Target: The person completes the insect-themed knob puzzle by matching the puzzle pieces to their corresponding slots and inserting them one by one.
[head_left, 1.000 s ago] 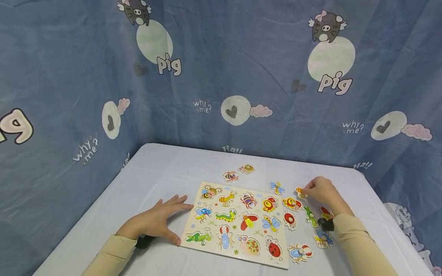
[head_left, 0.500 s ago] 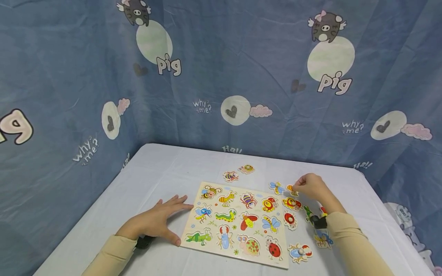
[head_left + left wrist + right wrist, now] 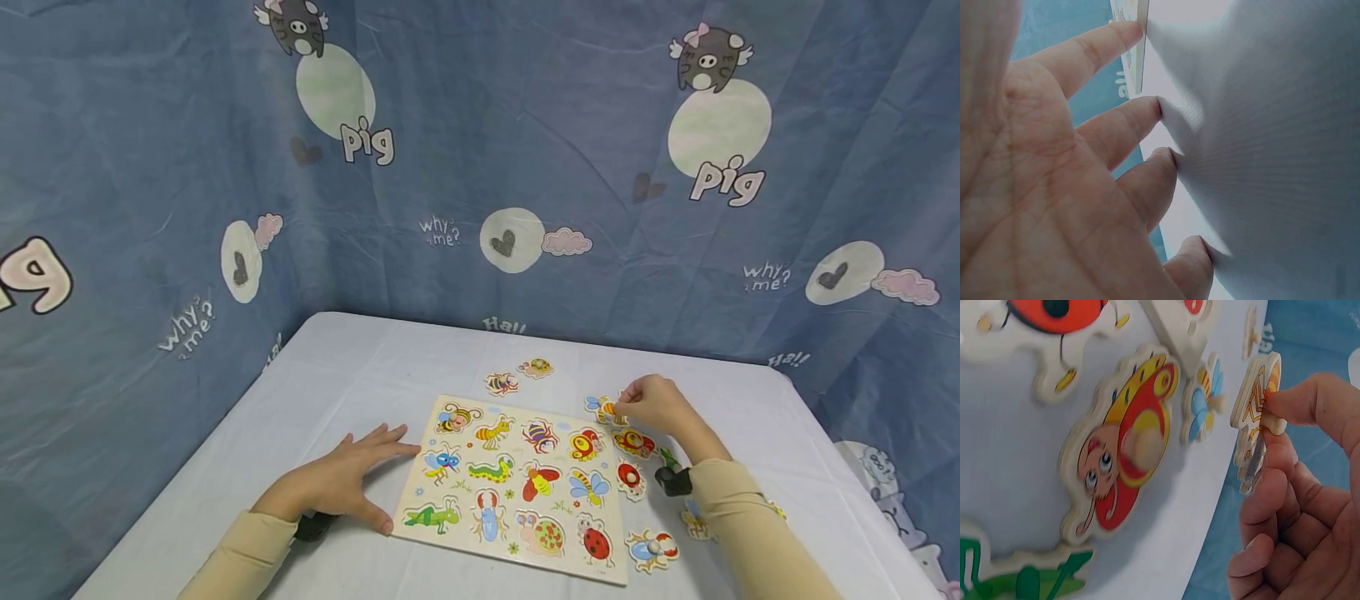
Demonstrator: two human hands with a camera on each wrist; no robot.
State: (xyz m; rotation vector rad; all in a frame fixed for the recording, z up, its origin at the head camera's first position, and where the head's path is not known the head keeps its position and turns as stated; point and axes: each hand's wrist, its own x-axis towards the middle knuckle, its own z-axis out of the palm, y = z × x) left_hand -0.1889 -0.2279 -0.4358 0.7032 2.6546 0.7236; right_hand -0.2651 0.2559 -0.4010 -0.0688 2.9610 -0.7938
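My right hand pinches a wooden puzzle piece with an orange striped insect on it by its small peg, between thumb and index finger. In the right wrist view the piece is held tilted, above the table. Close by it lies a dragonfly piece, partly covered in the head view. A butterfly piece lies below the right hand. My left hand rests spread on the table at the left side of the puzzle board, index finger and thumb touching its edge.
Right of the board lie a red ladybird piece, a stag beetle piece, a partly hidden blue-winged piece and a green piece. Behind it are a spider piece and a snail piece. A patterned blue curtain surrounds the table.
My right hand has moved left with the orange striped piece, from the far right of the loose pieces to over the dragonfly piece. The left hand and the board stay still.
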